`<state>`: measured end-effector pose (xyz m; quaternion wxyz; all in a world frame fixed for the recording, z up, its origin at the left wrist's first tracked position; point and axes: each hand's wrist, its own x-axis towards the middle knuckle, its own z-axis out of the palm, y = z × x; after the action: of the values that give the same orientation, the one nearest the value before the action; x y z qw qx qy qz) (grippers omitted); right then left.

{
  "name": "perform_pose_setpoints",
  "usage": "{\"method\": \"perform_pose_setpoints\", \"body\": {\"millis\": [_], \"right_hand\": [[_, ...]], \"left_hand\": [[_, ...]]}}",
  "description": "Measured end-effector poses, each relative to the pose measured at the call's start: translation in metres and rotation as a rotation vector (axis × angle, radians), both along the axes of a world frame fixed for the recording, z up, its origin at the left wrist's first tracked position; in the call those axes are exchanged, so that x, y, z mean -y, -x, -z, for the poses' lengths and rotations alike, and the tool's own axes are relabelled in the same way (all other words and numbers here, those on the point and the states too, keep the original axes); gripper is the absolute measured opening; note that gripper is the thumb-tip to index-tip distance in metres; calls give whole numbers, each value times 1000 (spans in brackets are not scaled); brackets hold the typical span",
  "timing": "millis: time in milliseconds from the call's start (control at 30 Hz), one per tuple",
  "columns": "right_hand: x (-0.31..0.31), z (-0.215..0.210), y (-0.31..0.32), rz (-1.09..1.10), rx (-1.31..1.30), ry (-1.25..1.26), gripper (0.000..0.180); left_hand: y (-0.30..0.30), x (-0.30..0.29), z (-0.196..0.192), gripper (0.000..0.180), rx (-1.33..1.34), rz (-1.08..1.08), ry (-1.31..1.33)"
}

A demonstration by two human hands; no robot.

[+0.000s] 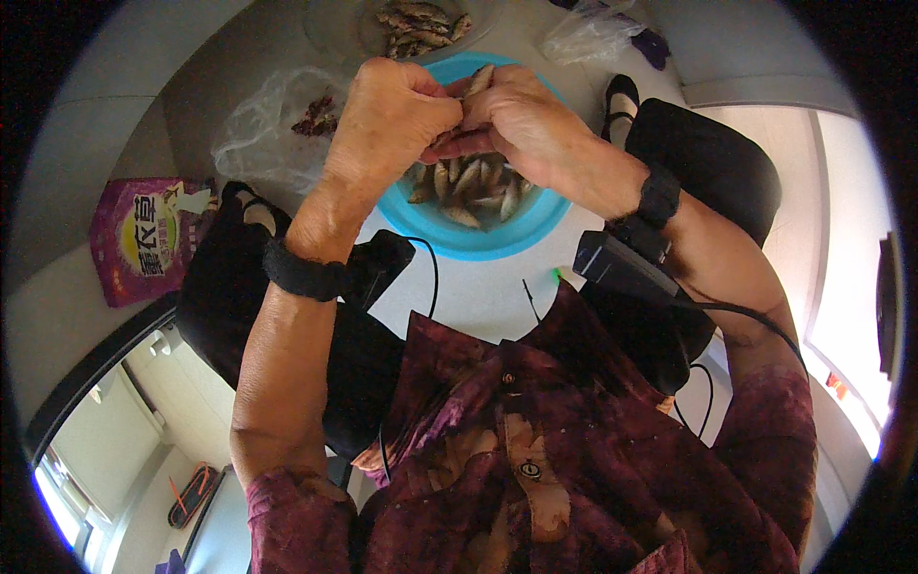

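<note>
Purple snack bag (pixel 142 234) far left, clear plastic bag w/ scraps (pixel 277 124), 2nd clear bag (pixel 588 36) top right.

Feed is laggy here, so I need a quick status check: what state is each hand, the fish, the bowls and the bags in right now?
left hand: closed, pinching a small fish
right hand: closed on the same fish
small fish: held between both hands above the bowl
blue bowl: holds a pile of small fish
clear dish: holds more small fish
clear plastic bag: crumpled open, dark scraps inside
purple packet: lying flat on the floor
</note>
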<state>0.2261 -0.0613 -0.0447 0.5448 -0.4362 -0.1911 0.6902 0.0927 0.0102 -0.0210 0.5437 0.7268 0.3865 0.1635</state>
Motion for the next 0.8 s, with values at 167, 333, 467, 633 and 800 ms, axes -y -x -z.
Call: {"method": "perform_pose_setpoints", "body": {"millis": [167, 333, 467, 633, 800], "right_hand": [[0, -1, -3, 3, 17, -20, 7], [2, -9, -12, -77, -78, 10, 7], [4, -12, -15, -132, -87, 14, 14], [5, -12, -20, -163, -178, 7, 25], [5, -11, -24, -187, -181, 14, 32]], "left_hand": [[10, -3, -9, 14, 32, 28, 108], [18, -8, -14, 16, 55, 13, 233], [21, -7, -15, 17, 51, 19, 275], [23, -6, -14, 18, 91, -9, 299], [23, -5, -15, 17, 95, -9, 335]]}}
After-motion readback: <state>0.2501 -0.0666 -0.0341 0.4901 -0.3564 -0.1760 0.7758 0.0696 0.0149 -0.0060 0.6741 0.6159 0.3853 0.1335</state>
